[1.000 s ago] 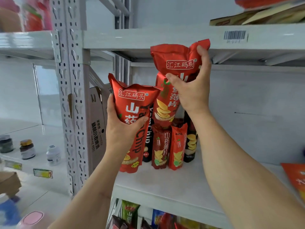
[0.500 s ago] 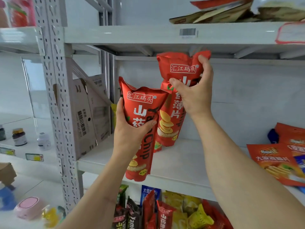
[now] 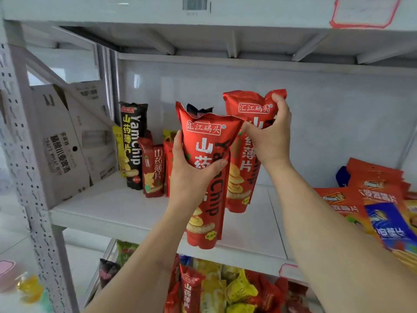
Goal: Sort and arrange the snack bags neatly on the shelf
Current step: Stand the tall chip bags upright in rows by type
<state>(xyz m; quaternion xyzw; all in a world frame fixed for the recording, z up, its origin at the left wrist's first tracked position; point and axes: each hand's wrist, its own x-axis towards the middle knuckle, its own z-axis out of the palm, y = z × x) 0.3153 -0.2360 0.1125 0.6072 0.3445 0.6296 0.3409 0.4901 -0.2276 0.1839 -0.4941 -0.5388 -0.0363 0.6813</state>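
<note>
1. Black bag (image 3: 199, 109) behind the front red bag (image 3: 206, 177): only its top edge shows, rest hidden.
2. Rear red bag (image 3: 244, 172): left side covered by the front bag, upper print by the right hand (image 3: 268, 141).
3. Front bag's mid print is under the left hand (image 3: 191, 175).
4. Flat bags (image 3: 388, 213) at right: cut off by the frame edge.
5. Lower-shelf packs (image 3: 225, 290): cut off at bottom, print blurred.
6. Cardboard box (image 3: 65, 143): small print unreadable.

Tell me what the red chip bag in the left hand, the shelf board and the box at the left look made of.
Red chip bag: likely plastic film, satin sheen, creased at its crimped top.
Shelf board: probably painted metal, smooth pale grey, with a folded front lip.
Box: corrugated cardboard, matte, printed, folded flaps.
</note>
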